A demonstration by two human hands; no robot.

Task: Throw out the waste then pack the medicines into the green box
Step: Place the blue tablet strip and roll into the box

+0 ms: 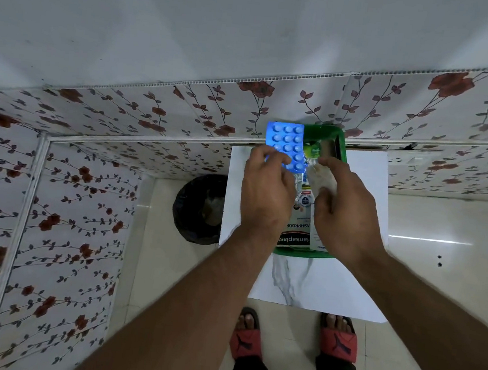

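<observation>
- Left hand [267, 187] back up, forearm stretched forward, fingertips pinching blue blister pack [284, 145] at its lower edge.
- Right hand [345, 208] beside it, fingers curled round a pale roll [323, 178].
- Both held over green box [339, 140] on white table [364, 177]; Hansaplast carton [295, 239] inside.
- Black bin [197, 210] on the floor, left of the table.

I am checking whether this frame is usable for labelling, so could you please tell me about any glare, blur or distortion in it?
Head view: strong wide-angle bending curves the wall trim and floral panels; the blue blister pack in the left hand is overexposed and glowing; a glare streak lies on the floor tiles at right; the Hansaplast box print stays legible, though upside down; no marked motion blur.
</observation>
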